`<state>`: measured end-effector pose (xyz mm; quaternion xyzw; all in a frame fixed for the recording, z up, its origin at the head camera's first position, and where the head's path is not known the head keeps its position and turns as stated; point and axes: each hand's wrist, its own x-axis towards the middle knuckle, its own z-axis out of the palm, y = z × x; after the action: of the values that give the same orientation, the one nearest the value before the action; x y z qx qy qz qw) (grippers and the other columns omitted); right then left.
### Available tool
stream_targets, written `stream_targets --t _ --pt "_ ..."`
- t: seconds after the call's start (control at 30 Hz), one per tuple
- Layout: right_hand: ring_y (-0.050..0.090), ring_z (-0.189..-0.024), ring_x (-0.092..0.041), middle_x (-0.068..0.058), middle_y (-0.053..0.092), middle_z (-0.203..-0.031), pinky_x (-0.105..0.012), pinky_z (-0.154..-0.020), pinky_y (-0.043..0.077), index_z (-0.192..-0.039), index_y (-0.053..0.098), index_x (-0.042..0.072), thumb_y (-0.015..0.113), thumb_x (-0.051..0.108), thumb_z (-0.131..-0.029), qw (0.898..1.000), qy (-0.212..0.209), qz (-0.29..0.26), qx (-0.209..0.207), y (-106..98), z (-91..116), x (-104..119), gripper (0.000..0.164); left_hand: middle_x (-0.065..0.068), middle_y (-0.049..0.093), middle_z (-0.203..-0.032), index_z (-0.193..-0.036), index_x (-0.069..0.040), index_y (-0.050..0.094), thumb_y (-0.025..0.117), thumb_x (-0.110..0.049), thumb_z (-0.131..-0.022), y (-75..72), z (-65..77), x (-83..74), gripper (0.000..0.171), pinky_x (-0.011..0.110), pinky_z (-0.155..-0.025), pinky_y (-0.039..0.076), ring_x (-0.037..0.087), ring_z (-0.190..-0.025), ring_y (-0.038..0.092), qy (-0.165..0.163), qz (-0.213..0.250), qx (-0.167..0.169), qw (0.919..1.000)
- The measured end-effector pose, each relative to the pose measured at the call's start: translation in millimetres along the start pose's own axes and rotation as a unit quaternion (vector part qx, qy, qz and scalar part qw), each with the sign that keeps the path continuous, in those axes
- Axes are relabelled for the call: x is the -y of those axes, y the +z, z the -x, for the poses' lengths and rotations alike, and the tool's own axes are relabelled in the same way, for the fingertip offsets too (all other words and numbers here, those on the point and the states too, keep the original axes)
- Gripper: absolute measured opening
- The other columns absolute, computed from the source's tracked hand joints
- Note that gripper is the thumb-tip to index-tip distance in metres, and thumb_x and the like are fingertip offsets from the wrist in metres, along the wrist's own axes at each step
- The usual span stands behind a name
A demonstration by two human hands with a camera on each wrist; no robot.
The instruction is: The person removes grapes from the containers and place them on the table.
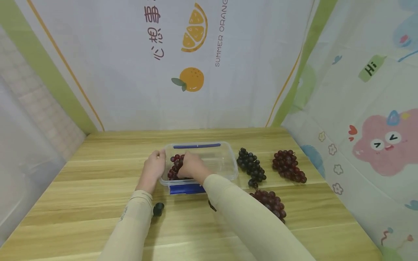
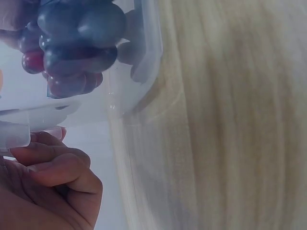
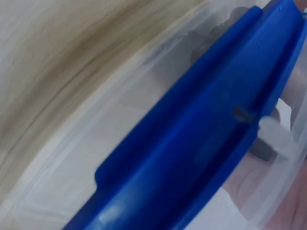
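Note:
A clear plastic food container (image 1: pixel 217 163) with blue clips stands on the table. My left hand (image 1: pixel 154 166) grips its left rim; in the left wrist view curled fingers (image 2: pixel 67 167) pinch the edge. Inside, at the container's left end, lies a bunch of dark red grapes (image 1: pixel 173 170), seen through the wall in the left wrist view as grapes (image 2: pixel 79 43). Over the rim reaches my right hand (image 1: pixel 193 166), its fingers curled down onto this bunch, fingertips hidden. The blue front clip (image 3: pixel 192 120) crosses the right wrist view and covers most of that hand.
Right of the container lie a bunch of black grapes (image 1: pixel 250 166) and a bunch of red grapes (image 1: pixel 288 166). Another red bunch (image 1: pixel 271 203) lies nearer, partly behind the right sleeve (image 1: pixel 248 214). A small black object (image 1: pixel 158 209) shows beside the left sleeve. Printed cloths hang behind and at the right.

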<state>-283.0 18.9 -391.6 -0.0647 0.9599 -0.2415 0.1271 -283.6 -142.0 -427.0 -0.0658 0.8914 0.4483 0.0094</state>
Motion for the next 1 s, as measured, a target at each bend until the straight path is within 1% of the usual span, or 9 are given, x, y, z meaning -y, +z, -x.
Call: stream_targets --t 0.1,0.17,0.23,0.3,0.4,0.5,0.6,0.77,1.0 --pt "0.064 -0.095 -0.024 -0.013 0.072 -0.116 -0.035 -0.085 0.061 -0.121 0.067 0.000 0.086 0.019 -0.085 1.000 -0.005 0.008 -0.010 -4.5 -1.1 -3.6 0.045 0.034 0.053 -0.151 -0.154 0.006 0.042 0.021 -0.049 -0.115 0.3 0.1 -0.5 0.071 0.067 -0.122 0.039 0.055 -0.143 0.049 0.000 0.001 0.000 1.0000" --pt "0.061 -0.087 -0.022 -0.011 0.071 -0.109 -0.032 -0.074 0.058 -0.112 0.069 0.002 0.085 0.018 -0.087 1.000 -0.006 0.007 -0.011 -7.4 -1.6 -5.4 0.034 0.035 0.053 -0.151 -0.155 0.006 0.042 0.021 -0.049 -0.115 0.3 0.2 -0.8 0.071 0.067 -0.122 0.039 0.054 -0.143 0.049 0.000 0.002 0.001 1.0000" --pt "0.060 -0.084 -0.022 -0.011 0.070 -0.106 -0.031 -0.068 0.056 -0.108 0.069 0.003 0.083 0.015 -0.087 1.000 -0.011 0.001 -0.009 -10.2 -1.6 -6.3 0.028 0.035 0.052 -0.152 -0.155 0.006 0.041 0.021 -0.049 -0.115 0.0 0.5 -1.3 0.071 0.067 -0.122 0.039 0.054 -0.143 0.049 -0.001 0.003 0.002 1.0000" --pt "0.060 -0.086 -0.023 -0.012 0.071 -0.108 -0.031 -0.066 0.054 -0.111 0.069 0.002 0.082 0.011 -0.087 1.000 -0.014 -0.014 -0.005 -12.7 -0.7 -6.8 0.029 0.035 0.051 -0.153 -0.156 0.006 0.040 0.021 -0.049 -0.115 -0.4 0.9 -1.7 0.071 0.067 -0.123 0.038 0.055 -0.144 0.048 -0.002 0.004 0.004 1.0000" --pt "0.060 -0.091 -0.022 -0.013 0.072 -0.118 -0.030 -0.069 0.055 -0.124 0.067 0.001 0.080 0.008 -0.087 0.999 -0.017 -0.027 0.001 -15.8 0.6 -7.1 0.039 0.035 0.049 -0.156 -0.157 0.005 0.039 0.021 -0.049 -0.115 -0.6 0.9 -1.5 0.071 0.068 -0.124 0.036 0.055 -0.146 0.045 -0.004 0.002 0.004 1.0000" --pt "0.067 -0.085 -0.024 -0.016 0.071 -0.129 -0.033 -0.067 0.061 -0.135 0.064 0.001 0.079 0.007 -0.089 0.998 -0.010 -0.053 0.018 -18.9 1.4 -7.9 0.048 0.035 0.049 -0.155 -0.157 0.006 0.040 0.019 -0.049 -0.115 -0.2 0.2 -0.6 0.072 0.068 -0.124 0.035 0.056 -0.146 0.045 -0.002 -0.004 0.002 1.0000" --pt "0.071 -0.075 -0.025 -0.018 0.068 -0.135 -0.036 -0.061 0.064 -0.140 0.061 0.002 0.078 0.006 -0.091 0.997 0.001 -0.072 0.035 -22.0 1.0 -9.6 0.052 0.035 0.051 -0.153 -0.155 0.006 0.043 0.019 -0.050 -0.114 0.6 -0.5 0.0 0.072 0.067 -0.123 0.037 0.056 -0.145 0.046 0.001 -0.005 -0.002 1.0000" --pt "0.069 -0.066 -0.024 -0.018 0.067 -0.136 -0.035 -0.056 0.064 -0.139 0.060 0.003 0.076 0.003 -0.091 0.996 0.009 -0.070 0.047 -25.9 -1.7 -13.3 0.051 0.034 0.055 -0.149 -0.152 0.005 0.046 0.020 -0.049 -0.114 1.7 -1.4 0.5 0.071 0.067 -0.122 0.039 0.054 -0.143 0.049 0.005 -0.003 -0.007 1.0000" --pt "0.067 -0.066 -0.025 -0.018 0.068 -0.128 -0.038 -0.058 0.066 -0.124 0.063 0.004 0.077 -0.001 -0.090 0.996 0.012 -0.074 0.052 -31.2 -5.9 -17.4 0.037 0.034 0.056 -0.148 -0.149 0.005 0.048 0.021 -0.048 -0.115 2.0 -0.9 -0.1 0.069 0.067 -0.121 0.039 0.055 -0.142 0.049 0.004 0.000 -0.009 0.9999"
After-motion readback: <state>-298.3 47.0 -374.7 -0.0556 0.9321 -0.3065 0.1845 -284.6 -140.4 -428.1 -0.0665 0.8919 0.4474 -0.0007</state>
